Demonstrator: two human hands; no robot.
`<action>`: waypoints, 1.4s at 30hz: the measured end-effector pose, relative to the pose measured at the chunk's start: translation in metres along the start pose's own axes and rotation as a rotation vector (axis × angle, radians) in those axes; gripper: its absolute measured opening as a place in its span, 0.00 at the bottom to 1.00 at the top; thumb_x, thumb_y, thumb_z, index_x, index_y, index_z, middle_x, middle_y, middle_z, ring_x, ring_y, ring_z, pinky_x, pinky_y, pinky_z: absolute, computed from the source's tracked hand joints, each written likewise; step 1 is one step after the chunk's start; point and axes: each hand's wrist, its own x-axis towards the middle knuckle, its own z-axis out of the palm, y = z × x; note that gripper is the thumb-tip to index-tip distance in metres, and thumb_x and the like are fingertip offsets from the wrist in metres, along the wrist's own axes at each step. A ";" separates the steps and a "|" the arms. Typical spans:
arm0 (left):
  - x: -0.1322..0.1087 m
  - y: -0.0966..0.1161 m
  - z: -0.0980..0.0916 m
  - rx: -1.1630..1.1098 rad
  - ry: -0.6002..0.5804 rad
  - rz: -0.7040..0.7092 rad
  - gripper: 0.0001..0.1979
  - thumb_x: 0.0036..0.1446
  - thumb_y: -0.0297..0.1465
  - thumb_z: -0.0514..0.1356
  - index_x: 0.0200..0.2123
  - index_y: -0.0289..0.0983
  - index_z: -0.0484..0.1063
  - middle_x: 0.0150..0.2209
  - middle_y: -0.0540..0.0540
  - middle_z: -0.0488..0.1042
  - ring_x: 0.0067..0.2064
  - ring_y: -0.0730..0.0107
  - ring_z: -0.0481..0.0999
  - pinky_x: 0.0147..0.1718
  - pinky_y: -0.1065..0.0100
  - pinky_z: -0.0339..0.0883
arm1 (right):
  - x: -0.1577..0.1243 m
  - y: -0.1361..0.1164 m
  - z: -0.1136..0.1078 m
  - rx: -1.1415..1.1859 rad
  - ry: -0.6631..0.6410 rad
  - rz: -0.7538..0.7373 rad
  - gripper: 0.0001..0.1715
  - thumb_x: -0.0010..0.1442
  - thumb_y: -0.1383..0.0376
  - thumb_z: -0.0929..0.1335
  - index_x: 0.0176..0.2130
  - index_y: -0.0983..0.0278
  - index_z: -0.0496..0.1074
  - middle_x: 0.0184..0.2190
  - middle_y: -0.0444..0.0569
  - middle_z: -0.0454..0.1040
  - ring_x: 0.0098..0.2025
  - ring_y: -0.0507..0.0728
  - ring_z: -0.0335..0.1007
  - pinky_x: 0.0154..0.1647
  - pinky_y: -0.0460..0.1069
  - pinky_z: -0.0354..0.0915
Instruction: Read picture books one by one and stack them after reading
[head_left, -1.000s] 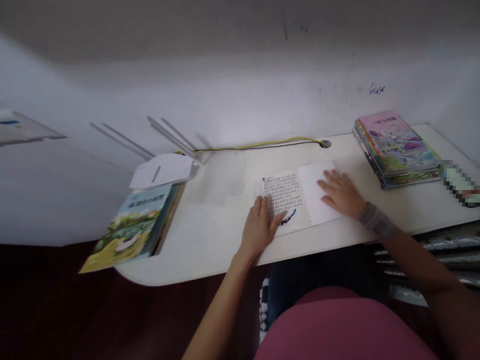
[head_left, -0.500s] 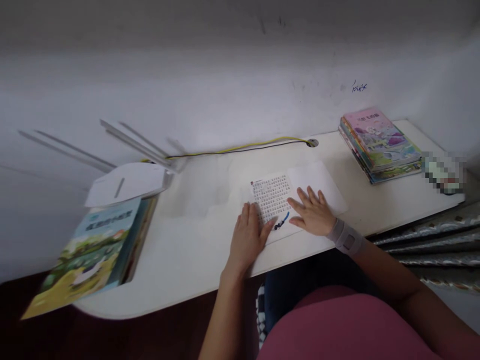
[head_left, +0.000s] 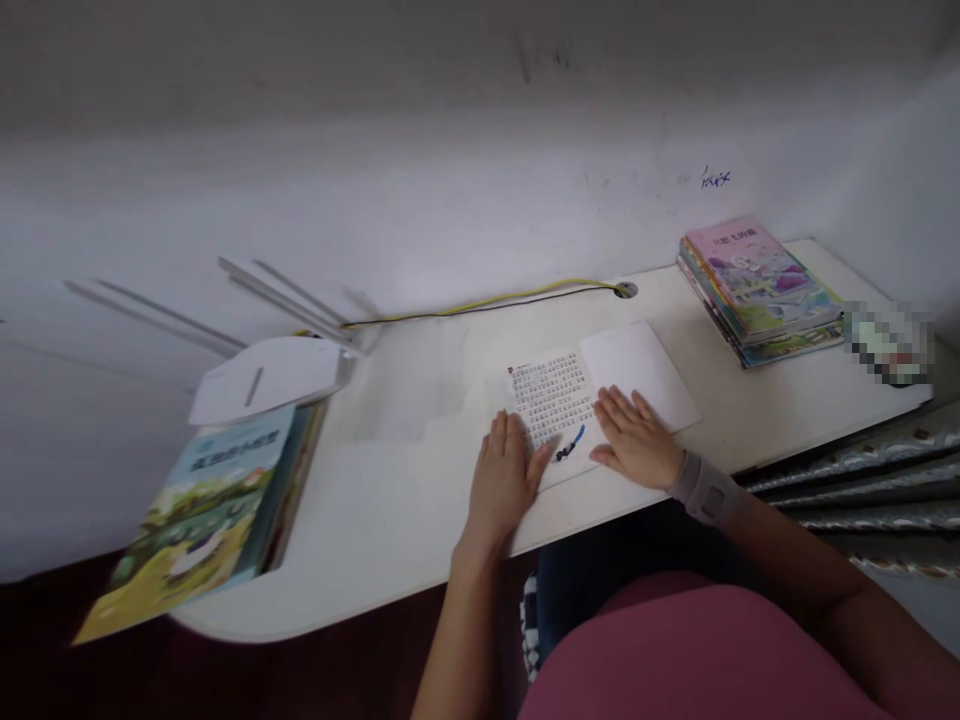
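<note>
An open booklet (head_left: pixel 551 385) lies flat on the white desk (head_left: pixel 390 500). Rows of small printed characters and a blue-and-black picture fill its left page, while the right page is blank where it shows. My left hand (head_left: pixel 504 475) rests flat along the left page's outer edge, fingers stretched out and thumb over the lower part. My right hand (head_left: pixel 636 440), with a grey band round the wrist, lies flat across the lower part of the right page near the fold. Its fingers are stretched out, and they cover part of that page.
A stack of picture books (head_left: pixel 757 285) stands at the back right, beside a blurred-out item (head_left: pixel 885 345). At the left, more books (head_left: pixel 202 510) overhang the desk edge beside a white router (head_left: pixel 266 375) with antennas. Yellow and black cables (head_left: pixel 480 303) run along the wall into a desk hole.
My right hand's spread fingers have drawn closer together, and the hand has slid slightly off the fold onto the right page. My left hand stays at the left edge. The view has shifted slightly.
</note>
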 end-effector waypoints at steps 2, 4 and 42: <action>0.000 -0.002 0.002 0.015 0.005 0.008 0.41 0.63 0.52 0.40 0.62 0.19 0.52 0.63 0.18 0.53 0.66 0.40 0.53 0.58 0.42 0.55 | -0.005 -0.004 0.003 0.002 0.025 -0.059 0.38 0.66 0.51 0.57 0.64 0.73 0.54 0.67 0.61 0.48 0.69 0.64 0.39 0.67 0.62 0.42; 0.000 -0.003 0.003 0.023 0.017 0.018 0.40 0.63 0.51 0.41 0.62 0.20 0.52 0.63 0.19 0.54 0.65 0.41 0.53 0.58 0.42 0.56 | -0.007 -0.006 0.006 -0.002 0.038 -0.057 0.36 0.67 0.52 0.57 0.64 0.73 0.54 0.67 0.61 0.49 0.69 0.65 0.41 0.67 0.62 0.44; -0.001 -0.007 0.003 0.008 0.016 -0.011 0.34 0.65 0.46 0.43 0.63 0.23 0.54 0.64 0.26 0.56 0.66 0.46 0.54 0.59 0.45 0.56 | -0.009 0.017 0.006 -0.005 0.028 -0.096 0.35 0.66 0.55 0.59 0.65 0.72 0.53 0.67 0.58 0.49 0.69 0.61 0.41 0.67 0.59 0.46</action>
